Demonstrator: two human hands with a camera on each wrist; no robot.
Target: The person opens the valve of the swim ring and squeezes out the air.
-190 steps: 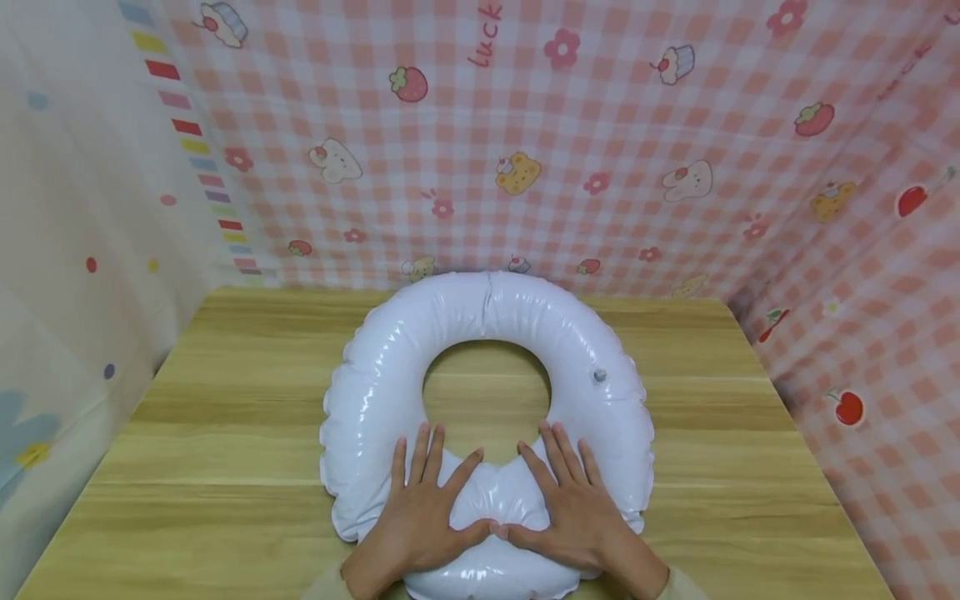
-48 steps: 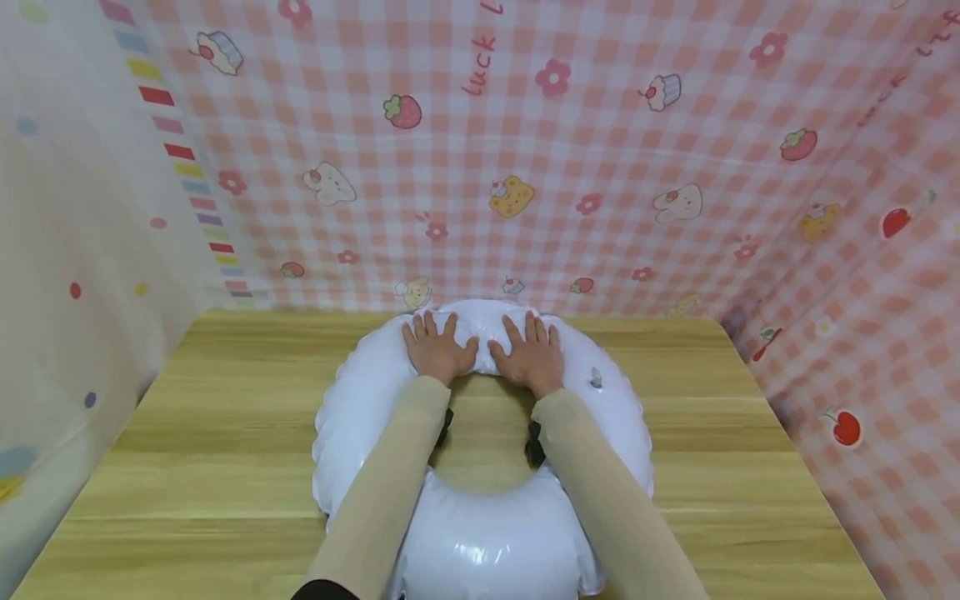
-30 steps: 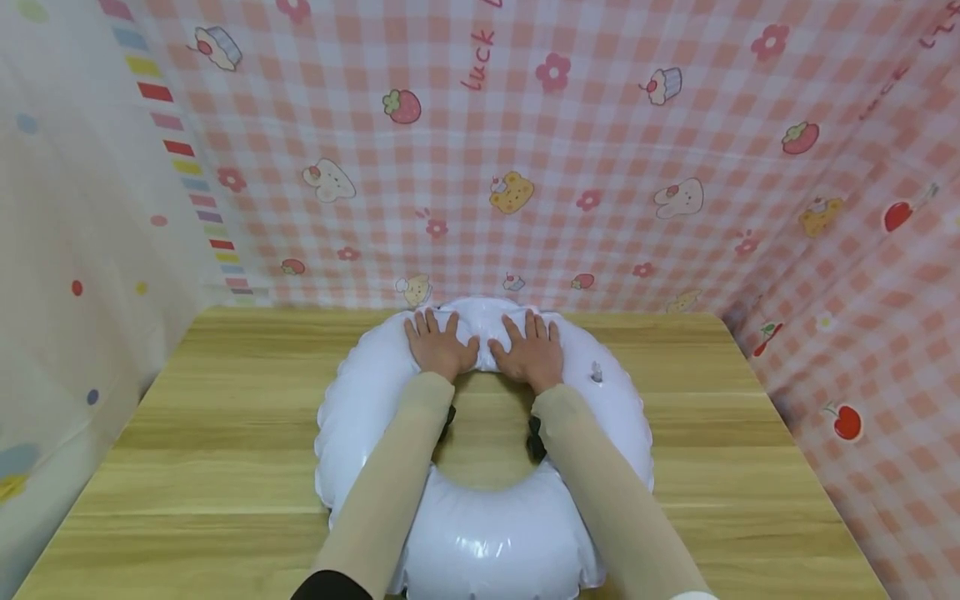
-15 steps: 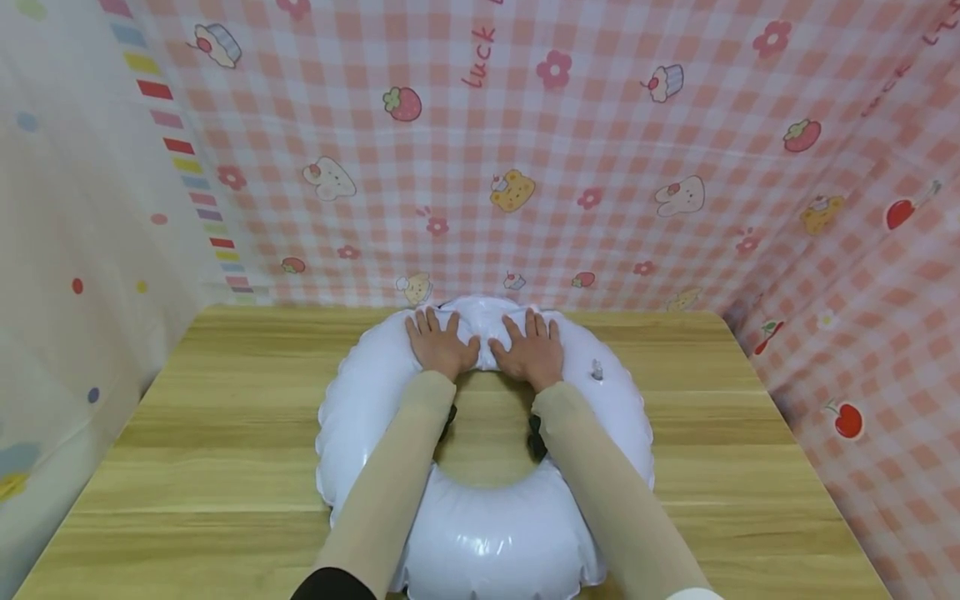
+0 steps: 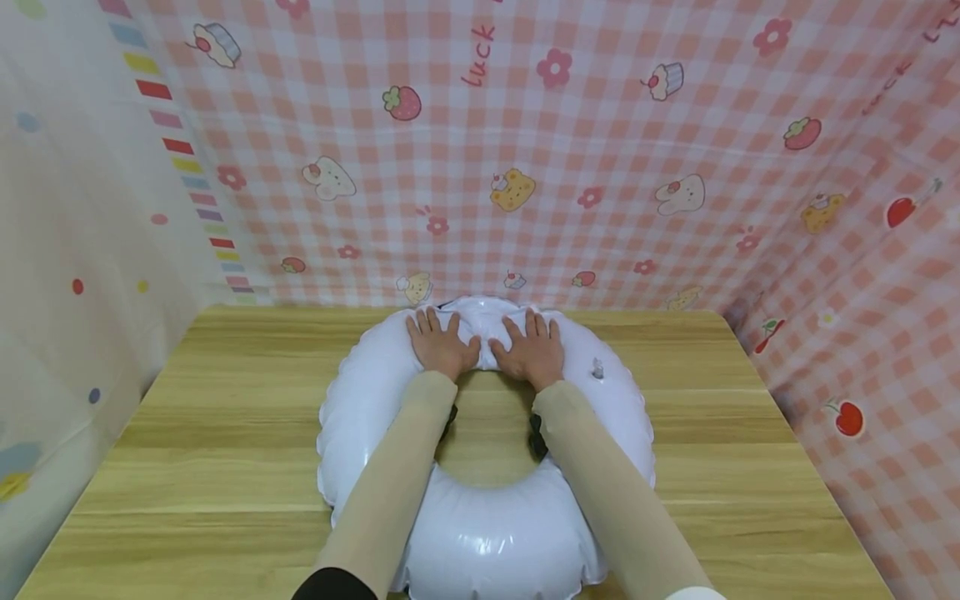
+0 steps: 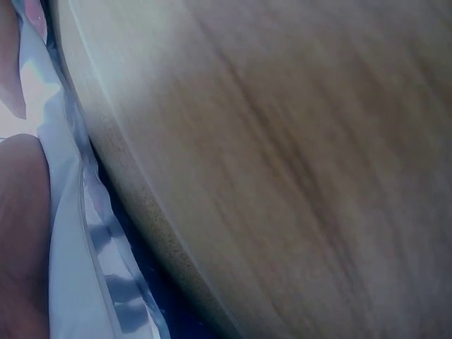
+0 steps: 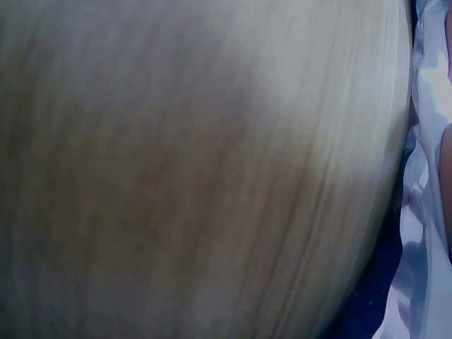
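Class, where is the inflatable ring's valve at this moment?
In the head view, the valve stands on the upper right part of the white inflatable ring, to the right of the right hand.

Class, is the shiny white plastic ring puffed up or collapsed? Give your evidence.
Puffed up: the shiny white plastic ring bulges roundly at its near side, though creased between the bare left hand and bare right hand.
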